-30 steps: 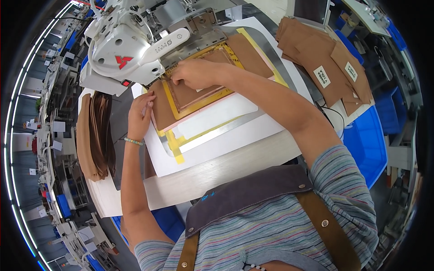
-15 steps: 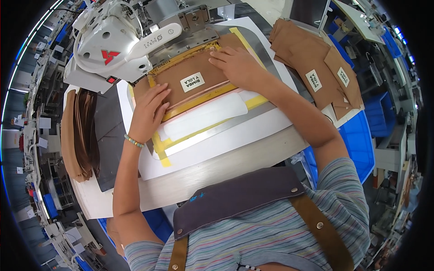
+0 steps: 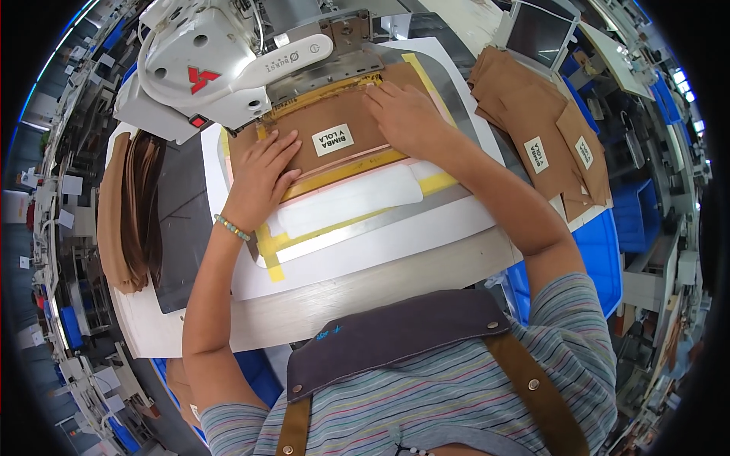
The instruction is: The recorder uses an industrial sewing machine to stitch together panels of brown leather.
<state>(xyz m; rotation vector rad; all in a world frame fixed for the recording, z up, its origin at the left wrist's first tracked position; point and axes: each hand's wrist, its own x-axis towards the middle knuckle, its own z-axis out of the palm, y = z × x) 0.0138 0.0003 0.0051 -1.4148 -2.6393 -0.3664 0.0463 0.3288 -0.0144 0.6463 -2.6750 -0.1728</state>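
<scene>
A brown panel (image 3: 351, 111) with a white label (image 3: 332, 140) lies flat in a yellow-edged frame (image 3: 346, 175) under the sewing machine's clamp side. My left hand (image 3: 261, 173) rests on the panel's left end, fingers stretched out and slightly apart. On its right end lies my right hand (image 3: 411, 121), with fingers extended and the tips near the upper yellow strip (image 3: 323, 96). Both palms face down, and neither hand grips anything. Below the frame is a white strip (image 3: 350, 207) bordered by yellow tape (image 3: 274, 243).
A white sewing machine head (image 3: 198, 61) stands at the upper left. To its left is a stack of brown pieces (image 3: 125, 220). More labelled brown pieces (image 3: 532, 114) are piled at the right, above a blue bin (image 3: 601, 258). A dark screen (image 3: 541, 34) stands behind them.
The whole view has shifted slightly. My left hand's fingers lie a little flatter on the panel. My right hand stays at the panel's right end.
</scene>
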